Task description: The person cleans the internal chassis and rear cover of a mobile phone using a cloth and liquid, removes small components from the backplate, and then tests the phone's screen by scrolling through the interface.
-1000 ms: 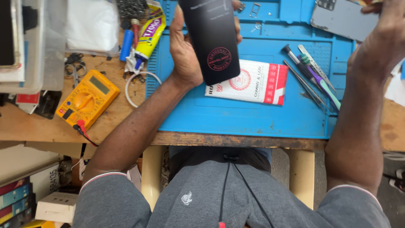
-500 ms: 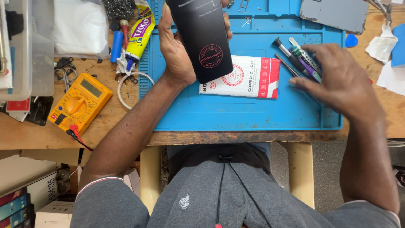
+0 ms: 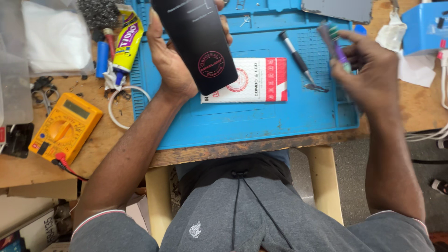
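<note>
Left fingers: the left hand [image 3: 175,60] is closed around a black phone screen panel [image 3: 198,42]; the thumb lies along its left edge and the fingertips show at its right edge, so the panel is clamped by its sides and its flat face stays free.
Panel position: it is held up above the blue work mat [image 3: 261,116], tilted, with the round red sticker toward the camera; its lower corner hangs over the white and red packet [image 3: 254,80], without a clear touch.
Right fingers: the right hand [image 3: 373,74] is curled around thin tools, a purple one and a green one [image 3: 337,44], near the right side of the mat. The picture is blurred here, so I cannot tell how many tools are in the grip.
Why this hold: in my judgement, one hand keeps the panel steady and off the surface, and the other hand is free for the small tools.
Metal tool: a thin tool with black handle [image 3: 298,58] lies alone on the mat, just beside the packet and left of the right hand.
Left of the mat: a yellow glue tube [image 3: 126,39], a blue cylinder [image 3: 101,58] and a white wire ring [image 3: 126,107] lie on the wooden surface [image 3: 93,158], within reach of the left hand.
Farther out: a yellow multimeter [image 3: 65,128] rests near the surface's front edge, well apart from both hands.
Top edge: a grey flat plate [image 3: 343,9] lies at the far side of the mat.
</note>
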